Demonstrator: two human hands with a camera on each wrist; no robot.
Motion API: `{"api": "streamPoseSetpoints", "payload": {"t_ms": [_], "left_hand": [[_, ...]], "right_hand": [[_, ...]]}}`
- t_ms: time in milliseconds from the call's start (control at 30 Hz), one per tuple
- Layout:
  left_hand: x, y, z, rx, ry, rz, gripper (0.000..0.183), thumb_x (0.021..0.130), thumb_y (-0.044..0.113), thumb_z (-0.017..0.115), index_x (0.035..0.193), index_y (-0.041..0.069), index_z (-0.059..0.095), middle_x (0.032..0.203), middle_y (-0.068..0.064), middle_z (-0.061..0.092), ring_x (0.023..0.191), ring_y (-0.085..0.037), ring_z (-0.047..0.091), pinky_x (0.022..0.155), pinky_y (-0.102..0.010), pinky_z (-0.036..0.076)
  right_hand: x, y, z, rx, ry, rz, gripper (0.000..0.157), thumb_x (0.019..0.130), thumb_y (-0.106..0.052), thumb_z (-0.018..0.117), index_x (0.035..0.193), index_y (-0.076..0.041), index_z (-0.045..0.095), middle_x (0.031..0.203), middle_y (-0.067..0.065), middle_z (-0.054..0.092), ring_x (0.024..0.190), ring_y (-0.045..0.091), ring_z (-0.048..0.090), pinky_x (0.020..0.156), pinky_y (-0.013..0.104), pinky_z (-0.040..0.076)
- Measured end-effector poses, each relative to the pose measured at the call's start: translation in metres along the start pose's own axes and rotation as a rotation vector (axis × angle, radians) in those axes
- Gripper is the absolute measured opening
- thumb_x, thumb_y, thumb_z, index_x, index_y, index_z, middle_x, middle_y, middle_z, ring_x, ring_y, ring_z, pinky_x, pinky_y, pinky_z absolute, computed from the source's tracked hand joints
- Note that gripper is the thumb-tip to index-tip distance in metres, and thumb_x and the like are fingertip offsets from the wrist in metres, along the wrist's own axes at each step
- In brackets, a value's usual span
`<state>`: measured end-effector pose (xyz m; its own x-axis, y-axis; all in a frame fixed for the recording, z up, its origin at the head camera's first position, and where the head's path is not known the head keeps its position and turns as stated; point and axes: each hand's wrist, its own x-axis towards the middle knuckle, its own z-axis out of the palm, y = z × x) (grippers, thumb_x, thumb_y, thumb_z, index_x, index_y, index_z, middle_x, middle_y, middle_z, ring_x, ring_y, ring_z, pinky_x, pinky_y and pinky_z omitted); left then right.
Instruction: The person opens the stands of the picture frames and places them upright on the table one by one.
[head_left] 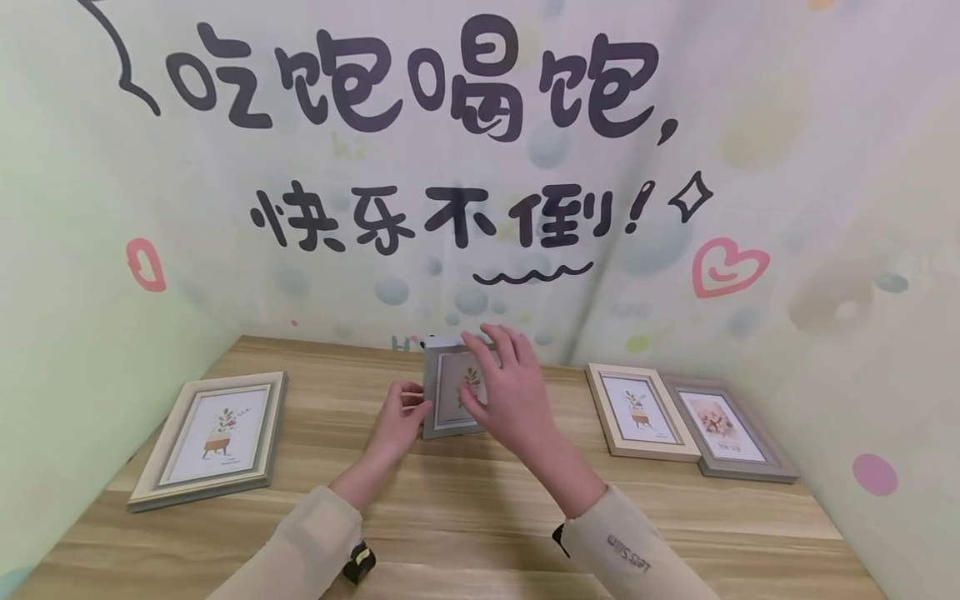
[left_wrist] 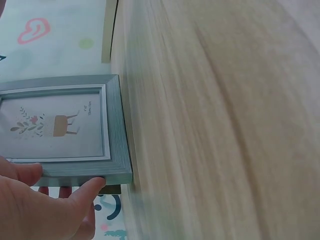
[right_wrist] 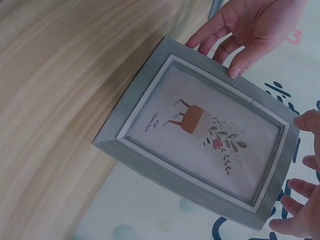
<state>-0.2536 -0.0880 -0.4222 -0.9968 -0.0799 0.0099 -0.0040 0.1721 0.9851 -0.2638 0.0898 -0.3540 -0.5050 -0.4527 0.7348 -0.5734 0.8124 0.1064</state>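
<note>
A grey picture frame [head_left: 454, 390] stands upright on the table, its print of a potted plant facing me. My left hand [head_left: 396, 425] holds its left side edge. In the left wrist view the thumb of the left hand [left_wrist: 60, 212] lies against the edge and other fingers go behind. My right hand [head_left: 513, 396] is before the frame's right part, hiding some of it, fingers spread. From the right wrist, the fingertips of the right hand [right_wrist: 302, 205] appear close to the frame's top edge; whether they touch is unclear.
On the left of the wooden table [head_left: 337, 375] lies a cream picture frame [head_left: 217, 442]. Toward the right, another cream frame [head_left: 637, 414] sits against a brownish-grey frame [head_left: 726, 429]. A printed backdrop [head_left: 465, 292] rises behind the table, with walls at both sides.
</note>
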Motion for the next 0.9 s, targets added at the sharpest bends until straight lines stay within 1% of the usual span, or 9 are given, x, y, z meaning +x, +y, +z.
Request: {"api": "streamPoseSetpoints", "payload": {"t_ms": [133,267,367,500,567,667,800,900], "left_hand": [[0.0000,-0.0002,0.0001,-0.001,-0.006,0.006,0.029,0.102,0.006,0.049,0.129,-0.002,0.042,0.128,-0.029,0.053,0.116,-0.041,0.060,0.088,-0.045,0.056],[-0.0001,-0.0003,0.0002,0.001,-0.008,0.014,0.029,0.102,0.006,0.050,0.129,-0.002,0.042,0.127,-0.029,0.053,0.115,-0.041,0.060,0.088,-0.046,0.056],[-0.0007,0.0001,-0.0003,0.001,-0.007,0.023,0.029,0.102,0.006,0.050,0.128,-0.003,0.043,0.127,-0.030,0.053,0.114,-0.041,0.060,0.089,-0.046,0.057],[-0.0014,0.0015,-0.0009,0.008,-0.001,0.035,0.029,0.102,0.005,0.051,0.128,-0.005,0.043,0.127,-0.030,0.052,0.113,-0.041,0.060,0.090,-0.048,0.057],[-0.0016,0.0027,-0.0014,0.027,0.003,0.044,0.029,0.101,0.005,0.052,0.127,-0.006,0.044,0.128,-0.029,0.051,0.113,-0.041,0.059,0.091,-0.048,0.057],[-0.0015,0.0033,-0.0026,0.069,0.007,0.057,0.027,0.100,0.005,0.054,0.124,-0.006,0.047,0.130,-0.027,0.050,0.115,-0.039,0.059,0.094,-0.047,0.056],[-0.0017,0.0031,-0.0039,0.126,0.010,0.060,0.025,0.099,0.007,0.057,0.120,-0.004,0.051,0.131,-0.025,0.050,0.116,-0.038,0.058,0.097,-0.047,0.054],[-0.0025,0.0020,-0.0038,0.156,0.016,0.080,0.024,0.096,0.007,0.060,0.117,-0.005,0.053,0.130,-0.026,0.051,0.115,-0.039,0.060,0.098,-0.049,0.054]], "right_hand": [[0.0001,-0.0011,0.0004,-0.014,-0.048,0.012,0.066,0.080,-0.035,0.080,0.138,-0.014,0.056,0.137,0.012,0.055,0.127,0.031,0.049,0.109,0.046,0.044],[-0.0001,-0.0029,0.0003,-0.014,-0.085,0.026,0.063,0.083,-0.037,0.077,0.139,-0.016,0.055,0.135,0.010,0.055,0.126,0.030,0.049,0.113,0.052,0.042],[-0.0004,-0.0038,0.0004,-0.013,-0.090,0.027,0.060,0.084,-0.036,0.076,0.137,-0.017,0.056,0.132,0.009,0.056,0.123,0.029,0.050,0.114,0.056,0.041],[-0.0005,-0.0031,0.0017,-0.013,-0.080,0.021,0.057,0.084,-0.034,0.077,0.135,-0.018,0.059,0.131,0.008,0.056,0.122,0.029,0.051,0.113,0.058,0.041],[-0.0003,-0.0025,0.0021,-0.010,-0.072,0.014,0.056,0.084,-0.033,0.077,0.135,-0.018,0.060,0.131,0.009,0.057,0.121,0.029,0.052,0.112,0.057,0.042],[-0.0004,-0.0011,0.0024,-0.001,-0.060,0.004,0.056,0.083,-0.032,0.078,0.134,-0.016,0.061,0.129,0.010,0.058,0.119,0.030,0.053,0.111,0.054,0.043],[-0.0015,0.0012,0.0017,0.016,-0.061,0.003,0.055,0.083,-0.033,0.077,0.133,-0.015,0.061,0.129,0.011,0.058,0.118,0.029,0.053,0.111,0.050,0.042],[-0.0031,0.0029,0.0011,0.044,-0.069,0.012,0.054,0.085,-0.034,0.076,0.132,-0.014,0.060,0.129,0.010,0.058,0.118,0.029,0.052,0.108,0.046,0.046]]}}
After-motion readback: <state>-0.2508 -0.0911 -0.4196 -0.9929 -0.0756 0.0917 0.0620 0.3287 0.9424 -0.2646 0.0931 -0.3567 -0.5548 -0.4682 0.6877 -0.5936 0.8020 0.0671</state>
